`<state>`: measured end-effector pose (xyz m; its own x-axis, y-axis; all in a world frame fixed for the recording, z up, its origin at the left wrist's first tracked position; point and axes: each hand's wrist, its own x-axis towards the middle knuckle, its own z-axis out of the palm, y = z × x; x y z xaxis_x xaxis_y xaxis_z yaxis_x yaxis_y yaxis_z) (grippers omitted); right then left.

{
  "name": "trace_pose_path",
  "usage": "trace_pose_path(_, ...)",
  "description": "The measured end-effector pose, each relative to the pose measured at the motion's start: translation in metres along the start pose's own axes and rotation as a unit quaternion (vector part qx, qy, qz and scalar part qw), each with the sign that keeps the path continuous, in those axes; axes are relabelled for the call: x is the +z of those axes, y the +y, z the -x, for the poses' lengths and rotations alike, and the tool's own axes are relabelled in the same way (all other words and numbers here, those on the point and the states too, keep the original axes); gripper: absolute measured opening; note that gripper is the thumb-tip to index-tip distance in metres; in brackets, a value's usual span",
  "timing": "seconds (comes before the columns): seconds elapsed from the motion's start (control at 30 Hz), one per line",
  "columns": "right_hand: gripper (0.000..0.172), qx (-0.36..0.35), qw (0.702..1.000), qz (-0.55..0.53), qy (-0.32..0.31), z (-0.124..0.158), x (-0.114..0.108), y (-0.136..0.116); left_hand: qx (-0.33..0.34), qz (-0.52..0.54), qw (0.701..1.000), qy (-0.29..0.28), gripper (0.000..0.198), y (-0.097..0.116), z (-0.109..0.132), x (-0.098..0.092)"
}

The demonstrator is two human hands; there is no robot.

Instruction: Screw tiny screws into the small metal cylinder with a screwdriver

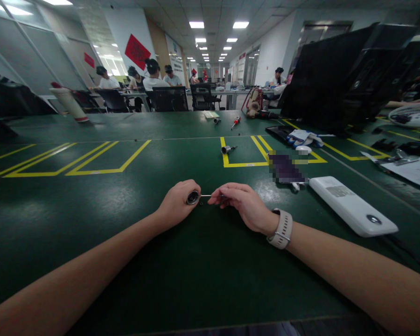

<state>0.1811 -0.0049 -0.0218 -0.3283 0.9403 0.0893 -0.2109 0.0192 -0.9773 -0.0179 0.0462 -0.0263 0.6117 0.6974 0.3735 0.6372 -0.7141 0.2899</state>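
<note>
My left hand (178, 203) is closed around a round metal part (192, 198), whose dark hollow end faces me. A thin metal rod (206, 195), perhaps a hex key, runs sideways from that part to the fingertips of my right hand (243, 203). The right fingers are pinched on the rod's other end, which they mostly hide. Below the rod a tiny dark piece (201, 203) lies on the green table (182, 280). Farther forward is a similar metal part with a thin stem (227, 150).
A white power bank-like box (352, 205) and a phone (286, 169) lie to the right, near gloves (304, 138) and a clipboard (411, 164). A red screwdriver (235, 122) lies farther back. Yellow tape (245, 164) marks the table. Several people sit beyond.
</note>
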Motion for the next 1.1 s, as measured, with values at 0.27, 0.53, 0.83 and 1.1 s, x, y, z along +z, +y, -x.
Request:
trace_pose_path(0.27, 0.022, -0.048, 0.995, 0.089, -0.005, 0.0017, 0.0039, -0.0010, -0.025, -0.069, 0.997, -0.022, 0.007, 0.0032, 0.0003, -0.0011)
trace_pose_path(0.53, 0.023, -0.056, 0.997, 0.051, 0.029, 0.0021, 0.0019, 0.0011, -0.061, -0.079, 0.995, -0.021, 0.009, -0.0010, -0.0003, 0.0005)
trace_pose_path(0.83, 0.023, -0.058, 0.995, 0.068, 0.048, 0.0025, 0.0006, 0.0012, -0.081, -0.073, 0.994, -0.010, 0.008, -0.0007, -0.0012, 0.0004)
trace_pose_path(1.1, 0.023, -0.100, 0.990, 0.096, 0.032, 0.0063, -0.0004, 0.0010, -0.088, -0.017, 0.996, 0.019, 0.006, -0.0048, -0.0017, 0.0019)
